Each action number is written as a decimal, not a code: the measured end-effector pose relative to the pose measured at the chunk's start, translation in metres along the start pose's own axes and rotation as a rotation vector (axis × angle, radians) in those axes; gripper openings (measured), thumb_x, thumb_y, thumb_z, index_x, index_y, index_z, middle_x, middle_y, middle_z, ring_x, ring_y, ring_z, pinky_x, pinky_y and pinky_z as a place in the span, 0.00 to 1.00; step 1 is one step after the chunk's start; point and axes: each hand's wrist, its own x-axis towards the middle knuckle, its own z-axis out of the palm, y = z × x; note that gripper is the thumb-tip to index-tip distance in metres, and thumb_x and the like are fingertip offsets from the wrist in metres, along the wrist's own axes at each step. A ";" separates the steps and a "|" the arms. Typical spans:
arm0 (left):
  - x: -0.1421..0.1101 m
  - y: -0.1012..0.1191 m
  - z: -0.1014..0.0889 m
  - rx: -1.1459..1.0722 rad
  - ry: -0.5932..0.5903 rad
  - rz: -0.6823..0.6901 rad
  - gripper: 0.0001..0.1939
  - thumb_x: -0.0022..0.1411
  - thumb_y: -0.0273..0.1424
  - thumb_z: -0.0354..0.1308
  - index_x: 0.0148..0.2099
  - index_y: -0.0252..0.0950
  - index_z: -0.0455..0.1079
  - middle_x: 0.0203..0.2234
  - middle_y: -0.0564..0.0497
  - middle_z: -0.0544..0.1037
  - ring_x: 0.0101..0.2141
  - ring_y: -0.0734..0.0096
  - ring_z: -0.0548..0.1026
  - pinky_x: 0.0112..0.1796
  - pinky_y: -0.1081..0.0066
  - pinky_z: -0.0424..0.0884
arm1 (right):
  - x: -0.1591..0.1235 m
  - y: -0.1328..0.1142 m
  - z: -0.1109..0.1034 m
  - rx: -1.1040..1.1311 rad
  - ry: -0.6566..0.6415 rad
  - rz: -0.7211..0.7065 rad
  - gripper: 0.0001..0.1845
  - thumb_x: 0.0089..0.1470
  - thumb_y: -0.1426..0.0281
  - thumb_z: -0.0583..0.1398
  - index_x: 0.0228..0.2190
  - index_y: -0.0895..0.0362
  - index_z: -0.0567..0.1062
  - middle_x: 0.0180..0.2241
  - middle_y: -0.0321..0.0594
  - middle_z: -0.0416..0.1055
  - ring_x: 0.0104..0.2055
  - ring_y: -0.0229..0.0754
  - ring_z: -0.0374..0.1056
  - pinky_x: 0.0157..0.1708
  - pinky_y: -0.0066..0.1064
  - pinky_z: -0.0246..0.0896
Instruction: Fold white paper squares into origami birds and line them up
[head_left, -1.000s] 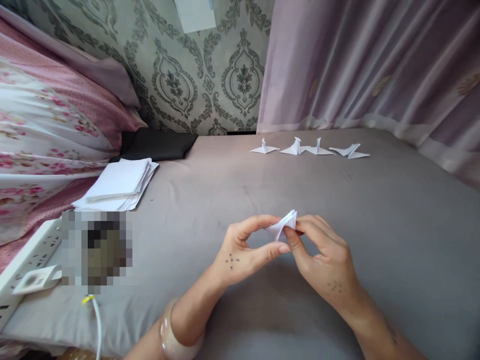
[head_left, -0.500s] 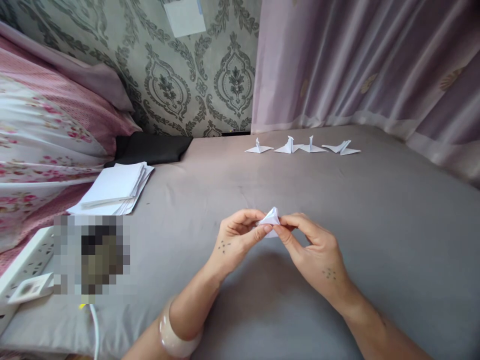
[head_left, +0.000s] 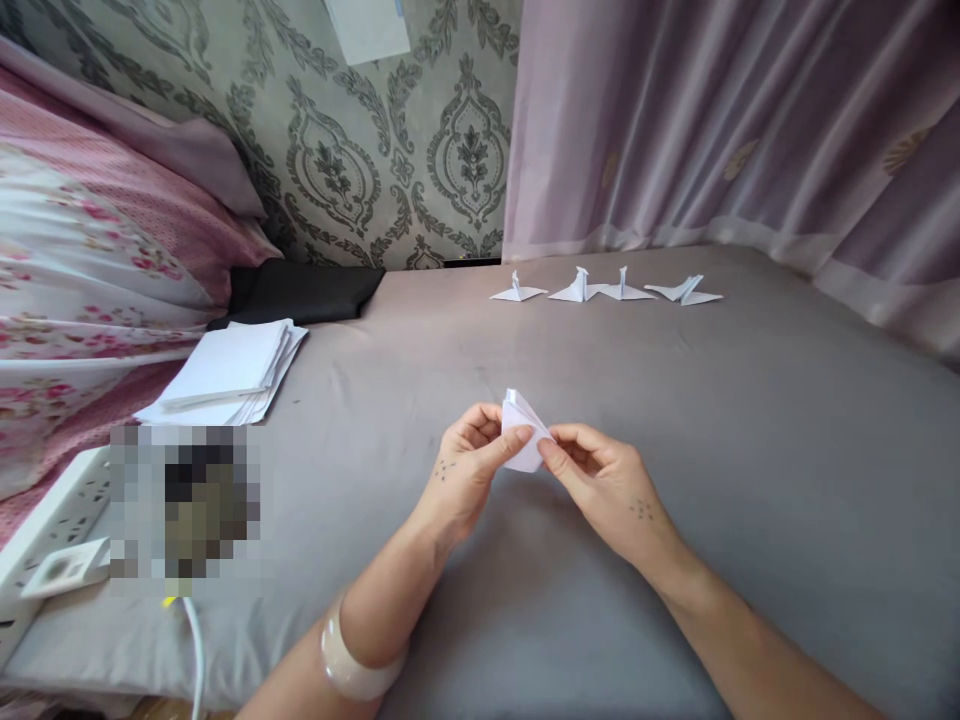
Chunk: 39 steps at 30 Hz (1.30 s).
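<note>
A small piece of folded white paper (head_left: 519, 448) is held up above the grey cloth, its narrow end pointing upward and away from me. My left hand (head_left: 474, 455) pinches its left side, with the thumb lying across the front face. At the paper's right edge, my right hand (head_left: 600, 475) grips it between thumb and forefinger. The fingers behind the paper are partly hidden. Farther back stand several folded paper cranes in a row, among them a left one (head_left: 517, 289) and a right one (head_left: 684, 291).
A stack of white paper (head_left: 225, 368) lies at the left, before a black flat item (head_left: 304, 292). Nearer are a white power strip (head_left: 64, 535), a white cable (head_left: 196, 650) and a pixelated patch. Purple curtains (head_left: 675, 130) hang behind the grey cloth surface (head_left: 787, 450).
The folded paper has turned from a low, wide shape to a more upright one showing its flat face. Both hands have shifted slightly left and up with it.
</note>
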 end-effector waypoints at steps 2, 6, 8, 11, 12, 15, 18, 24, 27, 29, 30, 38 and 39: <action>0.000 0.001 0.000 0.045 -0.021 -0.021 0.11 0.51 0.31 0.69 0.33 0.32 0.71 0.26 0.53 0.76 0.28 0.78 0.73 0.33 0.76 0.68 | 0.000 0.001 -0.001 -0.042 -0.024 0.012 0.11 0.56 0.61 0.61 0.33 0.56 0.77 0.29 0.38 0.77 0.31 0.39 0.73 0.33 0.30 0.69; -0.002 -0.001 0.000 0.260 0.005 0.077 0.10 0.55 0.34 0.67 0.35 0.32 0.75 0.28 0.51 0.78 0.30 0.75 0.73 0.36 0.72 0.70 | -0.003 0.002 -0.002 -0.193 0.150 -0.158 0.09 0.55 0.65 0.62 0.38 0.55 0.75 0.35 0.39 0.74 0.36 0.39 0.71 0.39 0.33 0.68; -0.004 -0.005 -0.001 0.452 0.034 0.214 0.08 0.57 0.33 0.65 0.37 0.34 0.76 0.30 0.50 0.79 0.33 0.72 0.74 0.38 0.71 0.70 | -0.005 0.000 -0.002 -0.228 0.262 -0.330 0.06 0.55 0.70 0.61 0.37 0.55 0.74 0.36 0.38 0.72 0.37 0.38 0.70 0.41 0.32 0.66; -0.007 -0.011 -0.004 0.707 0.003 0.448 0.08 0.60 0.31 0.63 0.42 0.37 0.77 0.33 0.51 0.80 0.35 0.71 0.75 0.39 0.70 0.70 | -0.007 -0.005 -0.003 -0.169 0.201 -0.423 0.04 0.57 0.73 0.59 0.34 0.54 0.74 0.34 0.37 0.71 0.37 0.36 0.69 0.40 0.29 0.66; -0.008 -0.012 -0.004 0.770 -0.019 0.516 0.08 0.61 0.30 0.62 0.44 0.38 0.76 0.34 0.51 0.80 0.35 0.71 0.76 0.39 0.70 0.71 | -0.007 -0.007 -0.003 -0.147 0.170 -0.415 0.04 0.58 0.73 0.59 0.34 0.54 0.74 0.34 0.36 0.72 0.38 0.36 0.69 0.39 0.28 0.66; -0.009 -0.014 -0.005 0.922 -0.075 0.683 0.10 0.63 0.27 0.59 0.47 0.39 0.75 0.36 0.50 0.81 0.36 0.72 0.77 0.38 0.72 0.73 | -0.007 -0.009 -0.005 -0.124 0.141 -0.373 0.03 0.58 0.73 0.59 0.33 0.54 0.74 0.34 0.36 0.73 0.38 0.36 0.69 0.39 0.27 0.66; -0.009 -0.012 -0.006 1.052 -0.112 0.811 0.11 0.64 0.25 0.58 0.49 0.37 0.74 0.37 0.49 0.81 0.36 0.72 0.77 0.38 0.73 0.74 | -0.006 -0.011 -0.008 -0.146 0.142 -0.346 0.03 0.58 0.71 0.60 0.32 0.54 0.74 0.33 0.35 0.73 0.36 0.35 0.69 0.37 0.26 0.65; -0.008 -0.006 -0.007 1.143 -0.179 0.924 0.12 0.66 0.24 0.55 0.51 0.36 0.71 0.38 0.48 0.82 0.36 0.72 0.77 0.37 0.73 0.75 | -0.006 -0.014 -0.012 -0.224 0.114 -0.327 0.03 0.56 0.70 0.61 0.31 0.54 0.76 0.29 0.32 0.75 0.32 0.34 0.70 0.34 0.25 0.65; -0.007 -0.006 -0.008 1.149 -0.203 0.940 0.13 0.66 0.24 0.54 0.52 0.36 0.70 0.39 0.47 0.82 0.37 0.72 0.77 0.38 0.73 0.75 | -0.006 -0.015 -0.012 -0.269 0.131 -0.355 0.02 0.55 0.70 0.62 0.30 0.54 0.76 0.28 0.32 0.75 0.30 0.33 0.69 0.33 0.24 0.65; -0.006 -0.007 -0.008 1.146 -0.213 0.945 0.13 0.66 0.24 0.54 0.52 0.35 0.70 0.39 0.47 0.82 0.38 0.72 0.77 0.38 0.73 0.75 | -0.006 -0.014 -0.011 -0.292 0.142 -0.378 0.01 0.55 0.71 0.63 0.30 0.54 0.76 0.28 0.32 0.75 0.29 0.32 0.68 0.32 0.24 0.65; -0.006 -0.007 -0.009 1.143 -0.221 0.947 0.13 0.66 0.24 0.54 0.52 0.35 0.70 0.39 0.47 0.82 0.38 0.72 0.77 0.38 0.73 0.75 | -0.006 -0.014 -0.011 -0.298 0.148 -0.388 0.01 0.55 0.72 0.63 0.30 0.54 0.76 0.28 0.32 0.75 0.29 0.32 0.68 0.32 0.24 0.64; -0.009 -0.001 -0.009 1.052 -0.292 0.692 0.12 0.67 0.29 0.54 0.51 0.38 0.73 0.34 0.50 0.79 0.34 0.75 0.74 0.36 0.75 0.71 | -0.005 -0.014 -0.019 -0.293 0.068 -0.420 0.04 0.56 0.75 0.61 0.31 0.53 0.75 0.29 0.32 0.72 0.31 0.33 0.67 0.34 0.26 0.63; -0.010 0.001 -0.008 1.034 -0.302 0.621 0.11 0.67 0.30 0.54 0.50 0.39 0.74 0.33 0.50 0.79 0.33 0.75 0.74 0.35 0.75 0.70 | -0.004 -0.014 -0.021 -0.299 0.044 -0.430 0.05 0.56 0.75 0.61 0.31 0.53 0.75 0.29 0.32 0.72 0.31 0.33 0.67 0.35 0.26 0.63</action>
